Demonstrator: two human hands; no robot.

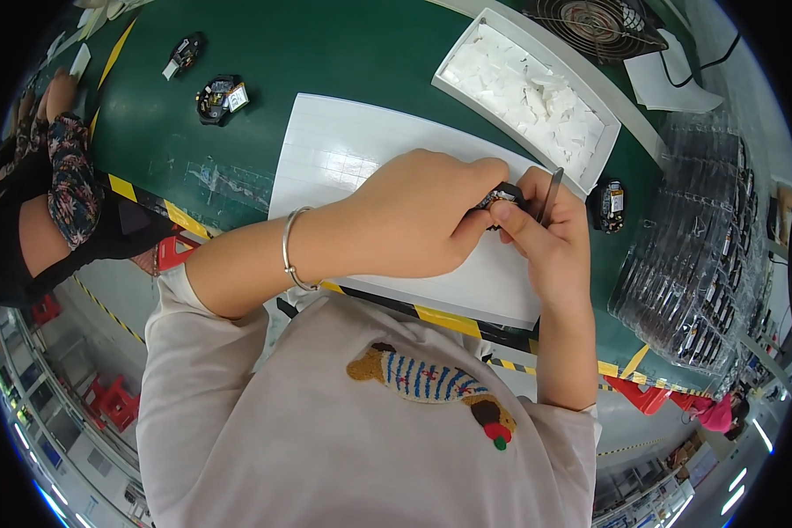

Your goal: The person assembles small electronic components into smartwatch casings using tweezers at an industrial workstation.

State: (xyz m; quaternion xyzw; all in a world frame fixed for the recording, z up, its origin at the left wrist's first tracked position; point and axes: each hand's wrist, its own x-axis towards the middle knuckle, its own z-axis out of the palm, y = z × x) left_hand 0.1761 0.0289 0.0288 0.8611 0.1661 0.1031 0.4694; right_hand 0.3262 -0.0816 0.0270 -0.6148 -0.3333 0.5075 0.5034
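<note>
My left hand (422, 211), a silver bangle at its wrist, is closed on one side of a small black electronic device (504, 195). From the other side my right hand (550, 233) grips the same device, its thumb pressed on the face. A slim metal tool (553, 194), which looks like tweezers, sticks up out of my right fingers. My fingers cover much of the device. Both hands are above a large white sheet (326, 150) on the green table mat (343, 53). Right of my right hand lies another black device (609, 205) with a pale label.
A white box (466, 84) of white scraps stands beyond my hands, near a round-grilled fan (590, 26). Stacked clear plastic trays (686, 246) rise at the right. Two opened black devices (222, 99) (184, 55) lie at the far left. Another person's hand (60, 92) is at the left edge.
</note>
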